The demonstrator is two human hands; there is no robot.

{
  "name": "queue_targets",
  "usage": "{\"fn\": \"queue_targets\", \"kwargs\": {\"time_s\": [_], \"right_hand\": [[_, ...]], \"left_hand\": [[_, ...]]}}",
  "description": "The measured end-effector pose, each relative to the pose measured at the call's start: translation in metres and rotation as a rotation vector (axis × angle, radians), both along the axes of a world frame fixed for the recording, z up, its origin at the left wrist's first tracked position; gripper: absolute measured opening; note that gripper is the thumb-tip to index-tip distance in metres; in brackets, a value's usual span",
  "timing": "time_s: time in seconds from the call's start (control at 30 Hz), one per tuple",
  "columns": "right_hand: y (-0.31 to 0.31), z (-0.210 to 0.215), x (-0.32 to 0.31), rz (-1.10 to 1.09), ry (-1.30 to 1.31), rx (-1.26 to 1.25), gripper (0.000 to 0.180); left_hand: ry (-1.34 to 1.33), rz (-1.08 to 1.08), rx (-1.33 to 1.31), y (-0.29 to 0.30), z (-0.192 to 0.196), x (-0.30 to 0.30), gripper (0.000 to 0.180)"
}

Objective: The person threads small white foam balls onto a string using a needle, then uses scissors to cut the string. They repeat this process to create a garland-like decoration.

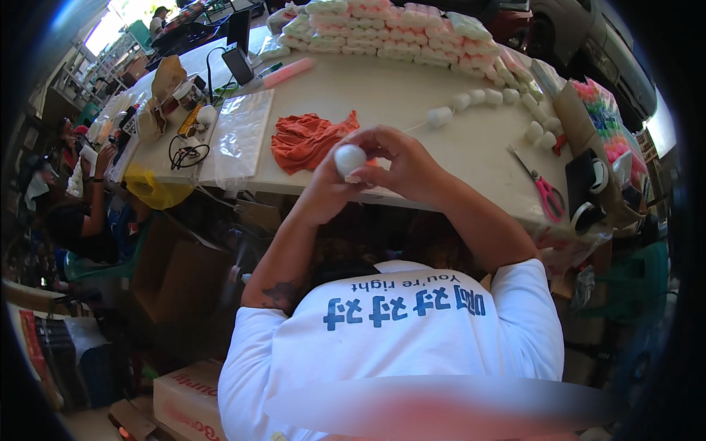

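Note:
Near the table's front edge, my left hand point(328, 189) and my right hand point(403, 163) come together around a white rounded piece point(349, 159). Both hands are closed on it, my right fingers curving over its far side. A thin line runs from beside my right hand to a chain of white short cylinders point(440, 117), which bends across the table to the right. An orange cloth point(305, 141) lies crumpled just beyond my left hand. Some of my fingertips are hidden behind the piece.
Stacked bags of pale and pink pieces point(397, 29) line the table's far side. Pink-handled scissors point(548, 197) lie at the right, near a cardboard box point(581, 121). Clear plastic sheets point(239, 136) and a black cable point(188, 153) are at the left. Another person point(84, 213) sits farther left.

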State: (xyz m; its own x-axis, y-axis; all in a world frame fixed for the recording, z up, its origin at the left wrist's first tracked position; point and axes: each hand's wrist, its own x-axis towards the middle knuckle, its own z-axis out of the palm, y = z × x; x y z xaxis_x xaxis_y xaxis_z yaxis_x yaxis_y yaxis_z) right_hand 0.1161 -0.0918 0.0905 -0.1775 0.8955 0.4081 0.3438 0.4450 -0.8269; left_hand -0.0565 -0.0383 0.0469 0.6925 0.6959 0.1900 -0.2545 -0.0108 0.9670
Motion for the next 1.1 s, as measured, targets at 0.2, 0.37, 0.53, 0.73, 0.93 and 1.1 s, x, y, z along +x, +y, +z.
{"fn": "queue_targets", "kwargs": {"time_s": [0.2, 0.37, 0.53, 0.73, 0.93, 1.1], "right_hand": [[0.038, -0.040, 0.017, -0.213, -0.229, 0.208, 0.045], [0.046, -0.080, 0.017, -0.279, -0.666, 0.119, 0.038], [0.048, -0.076, 0.023, -0.263, -0.661, 0.279, 0.023], [0.034, -0.052, 0.024, -0.256, -0.155, 0.321, 0.008], [0.015, -0.039, 0.028, -0.335, -0.109, 0.337, 0.006], [0.012, -0.038, 0.028, -0.293, -0.084, 0.325, 0.006]], "left_hand": [[-0.277, 0.099, -0.362, 0.011, -0.004, -0.002, 0.036], [-0.366, 0.024, -0.384, 0.017, -0.015, -0.001, 0.036], [-0.519, 0.108, -0.500, 0.027, -0.022, -0.008, 0.041], [-0.436, 0.264, -0.591, 0.036, -0.027, -0.010, 0.038], [-0.521, 0.178, -0.641, 0.037, -0.030, -0.004, 0.049], [-0.523, 0.130, -0.686, 0.033, -0.030, 0.001, 0.052]]}}
